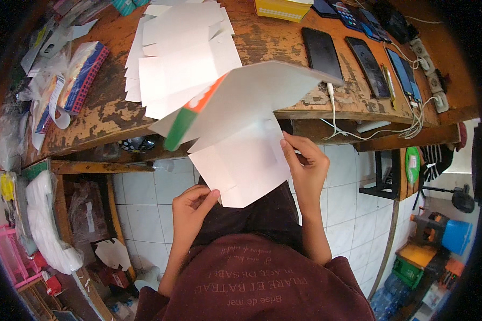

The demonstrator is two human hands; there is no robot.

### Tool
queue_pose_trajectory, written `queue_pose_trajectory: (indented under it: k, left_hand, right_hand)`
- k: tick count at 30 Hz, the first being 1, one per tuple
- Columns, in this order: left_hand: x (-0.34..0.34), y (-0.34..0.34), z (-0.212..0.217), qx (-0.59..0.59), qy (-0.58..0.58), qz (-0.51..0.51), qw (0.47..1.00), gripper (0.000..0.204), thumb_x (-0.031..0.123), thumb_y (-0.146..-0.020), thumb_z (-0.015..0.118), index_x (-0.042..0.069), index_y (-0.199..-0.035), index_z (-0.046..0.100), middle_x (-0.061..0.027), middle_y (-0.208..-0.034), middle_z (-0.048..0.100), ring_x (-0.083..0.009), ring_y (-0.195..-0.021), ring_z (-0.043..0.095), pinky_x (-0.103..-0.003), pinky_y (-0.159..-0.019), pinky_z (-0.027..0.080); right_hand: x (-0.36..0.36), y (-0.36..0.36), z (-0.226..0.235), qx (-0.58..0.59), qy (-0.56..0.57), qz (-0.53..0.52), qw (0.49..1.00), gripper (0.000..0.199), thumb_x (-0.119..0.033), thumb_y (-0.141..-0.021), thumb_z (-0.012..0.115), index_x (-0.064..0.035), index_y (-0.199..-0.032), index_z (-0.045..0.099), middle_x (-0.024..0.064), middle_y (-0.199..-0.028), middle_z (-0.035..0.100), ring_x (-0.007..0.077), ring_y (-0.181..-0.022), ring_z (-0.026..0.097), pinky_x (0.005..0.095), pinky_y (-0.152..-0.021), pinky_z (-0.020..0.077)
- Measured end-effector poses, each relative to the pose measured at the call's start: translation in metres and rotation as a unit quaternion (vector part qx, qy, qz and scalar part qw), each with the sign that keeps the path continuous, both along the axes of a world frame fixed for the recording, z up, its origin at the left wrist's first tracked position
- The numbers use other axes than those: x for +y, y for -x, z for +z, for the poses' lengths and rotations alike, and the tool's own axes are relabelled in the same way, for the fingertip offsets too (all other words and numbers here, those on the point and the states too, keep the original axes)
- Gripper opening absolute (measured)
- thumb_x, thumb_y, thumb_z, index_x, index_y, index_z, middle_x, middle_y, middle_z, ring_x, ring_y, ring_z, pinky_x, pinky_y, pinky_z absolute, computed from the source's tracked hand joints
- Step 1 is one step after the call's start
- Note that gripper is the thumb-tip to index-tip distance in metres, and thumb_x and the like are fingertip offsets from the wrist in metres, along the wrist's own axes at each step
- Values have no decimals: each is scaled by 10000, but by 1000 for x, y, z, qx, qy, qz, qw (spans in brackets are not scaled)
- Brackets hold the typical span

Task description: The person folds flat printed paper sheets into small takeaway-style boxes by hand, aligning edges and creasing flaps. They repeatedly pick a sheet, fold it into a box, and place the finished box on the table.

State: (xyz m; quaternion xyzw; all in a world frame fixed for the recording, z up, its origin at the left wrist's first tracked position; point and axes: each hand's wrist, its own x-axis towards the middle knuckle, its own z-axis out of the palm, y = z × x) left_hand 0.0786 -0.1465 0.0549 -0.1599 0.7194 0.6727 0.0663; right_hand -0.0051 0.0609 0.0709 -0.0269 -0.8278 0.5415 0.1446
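An unfolded card box blank [238, 168] is held over my lap, in front of the table edge. Its inner side is plain white, and a flap bent up at the far end shows an orange and green printed strip [190, 115]. My left hand [194, 204] pinches the blank's near left corner between thumb and fingers. Higher up, my right hand [308, 159] grips its right edge, thumb towards me. Just beyond, on the worn wooden table [273, 45], lies an untidy stack of similar white card blanks [185, 53].
Several phones, among them a black one [321, 53], lie at the right with white charging cables [332, 107] and a power strip [438, 88]. A yellow box [283, 9] stands at the back. Plastic bags and a blue-red box [83, 77] fill the left. Shelves flank my legs.
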Motion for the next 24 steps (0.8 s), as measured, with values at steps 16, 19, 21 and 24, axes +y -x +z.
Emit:
queue_pose_trajectory:
  k: [16, 19, 21, 24]
  left_hand:
    - [18, -1, -7, -55, -34, 60, 996, 179, 123, -854, 644, -56, -864, 643, -18, -727, 618, -53, -660, 546, -180, -609, 425]
    - [22, -5, -20, -39, 14, 33, 999, 190, 130, -857, 637, -60, -860, 635, -32, -721, 608, -67, -650, 546, -196, -606, 425]
    - [24, -6, -21, -14, 47, 22, 999, 190, 129, -857, 632, -61, -861, 630, -43, -719, 597, -79, -642, 543, -212, -600, 423]
    - [32, -5, -11, 7, 94, 5, 996, 188, 127, -859, 621, -61, -865, 625, -63, -732, 587, -96, -647, 535, -234, -598, 417]
  right_hand:
    - [-22, -56, -4, -22, -82, 219, 972, 108, -34, -745, 685, -17, -829, 619, 78, -764, 532, 211, -677, 544, 306, -594, 447]
    - [-21, -58, -15, -80, -25, 182, 980, 75, -17, -766, 678, 3, -814, 624, 58, -765, 550, 137, -652, 539, 249, -579, 438]
    - [-22, -59, -17, -136, 38, 166, 976, 66, -25, -780, 665, 10, -813, 620, 52, -763, 550, 121, -659, 530, 236, -587, 427]
    - [-22, -60, -23, -161, 73, 170, 969, 70, -51, -812, 639, 12, -824, 613, 34, -777, 542, 93, -672, 507, 215, -608, 403]
